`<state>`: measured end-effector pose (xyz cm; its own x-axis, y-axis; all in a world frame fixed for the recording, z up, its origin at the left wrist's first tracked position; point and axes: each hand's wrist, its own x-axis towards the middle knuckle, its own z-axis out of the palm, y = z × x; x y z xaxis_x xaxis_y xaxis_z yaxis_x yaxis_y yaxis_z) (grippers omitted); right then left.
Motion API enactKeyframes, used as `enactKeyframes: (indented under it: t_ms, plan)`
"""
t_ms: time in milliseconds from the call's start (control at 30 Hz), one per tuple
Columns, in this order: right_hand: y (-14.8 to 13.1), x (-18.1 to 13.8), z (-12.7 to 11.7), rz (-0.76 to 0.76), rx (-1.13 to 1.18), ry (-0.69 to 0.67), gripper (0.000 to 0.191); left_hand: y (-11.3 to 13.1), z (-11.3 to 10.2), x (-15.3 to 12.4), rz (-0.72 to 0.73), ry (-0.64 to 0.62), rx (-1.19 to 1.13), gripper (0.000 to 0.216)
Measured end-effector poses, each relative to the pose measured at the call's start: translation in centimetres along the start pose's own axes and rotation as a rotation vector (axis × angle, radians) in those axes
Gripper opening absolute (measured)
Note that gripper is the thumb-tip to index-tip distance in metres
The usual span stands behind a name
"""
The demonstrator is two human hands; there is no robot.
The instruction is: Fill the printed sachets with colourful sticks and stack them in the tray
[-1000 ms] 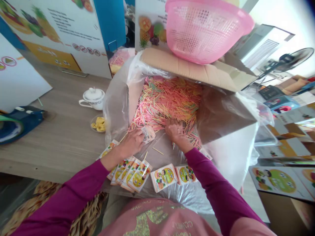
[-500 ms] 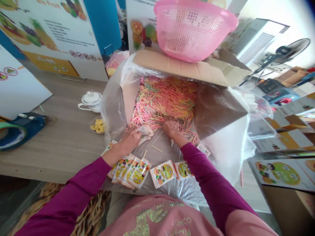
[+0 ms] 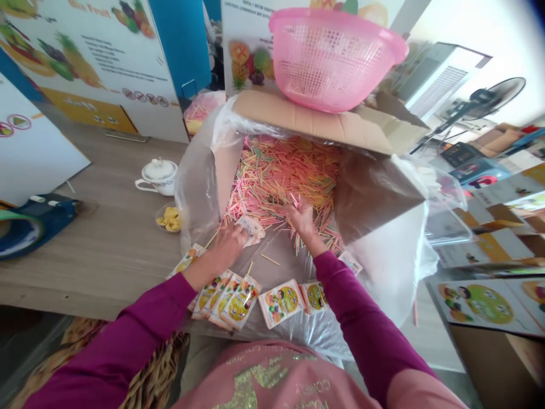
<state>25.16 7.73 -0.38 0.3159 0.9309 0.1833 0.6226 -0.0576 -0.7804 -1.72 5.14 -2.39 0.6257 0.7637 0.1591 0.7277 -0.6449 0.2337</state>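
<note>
The left fingers point(image 3: 237, 241) curl closed on the edge of a crumpled printed sachet point(image 3: 252, 228), and the right fingers point(image 3: 298, 209) pinch together around a few thin pink sticks point(image 3: 294, 200). Far to the left of the left hand point(image 3: 226, 247), a dark blue object point(image 3: 38, 227) sits on a pale wood-grain table point(image 3: 106, 170). Nearer the fingers stand a white ceramic lidded cup point(image 3: 158, 176) and a small clear dish of yellow slices point(image 3: 168, 219). Just below the left hand lies a fanned row of colourful printed packets point(image 3: 225, 301). Directly ahead of both hands, a cardboard box lined with clear plastic point(image 3: 298, 119) holds a deep heap of thin pink, yellow and green sticks point(image 3: 276, 182). Below the right hand point(image 3: 301, 218) are square cartoon-printed cards point(image 3: 281, 304), and beyond it a pink plastic colander point(image 3: 336, 59) rests on the box flap.
</note>
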Motion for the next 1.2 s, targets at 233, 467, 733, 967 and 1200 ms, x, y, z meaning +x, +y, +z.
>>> enactKeyframes:
  t_ms: [233, 467, 733, 967, 1200]
  plan:
    - [0.1, -2.0, 1.5, -0.092, 0.199, -0.214, 0.057, -1.6, -0.1, 0.3, -0.126, 0.117, -0.226, 0.024]
    - [-0.1, -3.3, 0.9, -0.295, -0.495, -0.431, 0.037, -1.4, -0.3, -1.0, -0.007, 0.038, -0.297, 0.027]
    - [-1.4, -2.5, -0.9, -0.258, -0.09, -0.341, 0.054, -1.9, -1.7, -1.6, -0.178, 0.131, -0.31, 0.021]
    - [-6.4, -3.6, -3.5, -0.197, 0.516, -0.32, 0.093, 1.1, -2.8, 1.0, -0.203, 0.235, -0.693, 0.023]
    - [-7.8, -4.9, -2.4, -0.287, 0.594, -0.681, 0.084, 3.1, -2.2, 1.5, -0.215, 0.239, -1.123, 0.026]
